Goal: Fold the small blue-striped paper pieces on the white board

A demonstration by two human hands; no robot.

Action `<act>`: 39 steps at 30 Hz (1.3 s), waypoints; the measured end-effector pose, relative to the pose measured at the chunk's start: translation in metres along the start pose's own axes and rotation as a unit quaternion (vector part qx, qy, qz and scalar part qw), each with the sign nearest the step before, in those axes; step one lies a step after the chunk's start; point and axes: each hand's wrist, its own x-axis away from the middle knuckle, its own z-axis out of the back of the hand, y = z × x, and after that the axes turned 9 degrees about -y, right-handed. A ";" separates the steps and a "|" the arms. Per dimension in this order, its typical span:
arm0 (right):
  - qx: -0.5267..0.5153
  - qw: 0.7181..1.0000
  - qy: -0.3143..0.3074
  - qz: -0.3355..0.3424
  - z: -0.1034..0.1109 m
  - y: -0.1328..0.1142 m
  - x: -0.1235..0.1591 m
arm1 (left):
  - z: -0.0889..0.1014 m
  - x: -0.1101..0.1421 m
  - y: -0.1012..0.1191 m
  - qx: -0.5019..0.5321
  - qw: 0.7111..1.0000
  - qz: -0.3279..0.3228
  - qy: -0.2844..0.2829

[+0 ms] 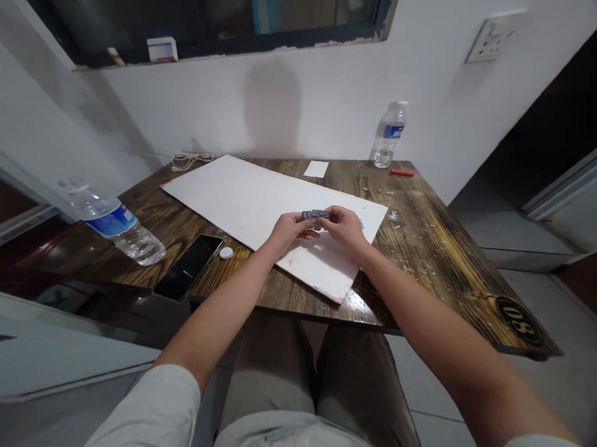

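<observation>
Between my two hands is a small dark grey-blue ribbed piece [315, 214], too small to name by kind. My left hand [288, 233] pinches its left end with thumb and fingers. At its other end, the fingers of my right hand [347, 227] close on it. Both hands are just above the white board [260, 198], which lies slantwise across the wooden table [417, 256]. Some small light-blue bits show on the board beside my right hand, partly hidden by it.
A water bottle [123, 227] and a black phone [189, 268] are at the left, by a white cap [225, 253]. Farther back are a cable [190, 160], a white paper [316, 169], another bottle [390, 138] and a red stick-like item [402, 173]. A pale star-shaped piece [393, 216] lies right.
</observation>
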 end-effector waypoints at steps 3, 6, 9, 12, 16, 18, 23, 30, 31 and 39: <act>-0.008 1.000 0.021 -0.009 0.001 0.000 0.000 | -0.001 0.000 0.000 0.014 1.000 -0.005 0.000; -0.056 0.998 0.029 -0.032 0.003 0.001 -0.002 | -0.002 0.000 0.001 0.030 1.000 -0.009 -0.002; -0.113 0.992 0.018 -0.051 0.005 0.002 -0.005 | -0.003 0.000 0.001 0.038 0.999 -0.003 0.014; -0.136 0.989 0.002 -0.050 0.006 0.003 -0.007 | -0.001 -0.001 0.001 0.044 0.998 0.001 0.048; -0.148 0.988 -0.012 -0.044 0.007 0.003 -0.008 | 0.001 -0.003 0.001 0.048 0.996 -0.005 0.071; -0.156 0.987 -0.012 -0.043 0.007 0.003 -0.007 | 0.001 -0.003 0.000 0.046 0.996 -0.009 0.070; -0.138 0.989 -0.006 -0.046 0.008 0.001 -0.006 | 0.000 -0.003 0.000 0.037 0.997 -0.018 0.058; -0.113 0.991 0.019 -0.066 0.010 0.000 -0.007 | 0.000 -0.003 -0.001 0.023 0.998 -0.021 0.050; -0.112 0.992 0.017 -0.064 0.010 0.000 -0.007 | 0.000 -0.003 -0.001 0.022 0.998 -0.021 0.049; -0.097 0.994 0.010 -0.039 0.013 0.004 -0.007 | 0.002 -0.004 -0.002 0.002 0.998 -0.018 0.055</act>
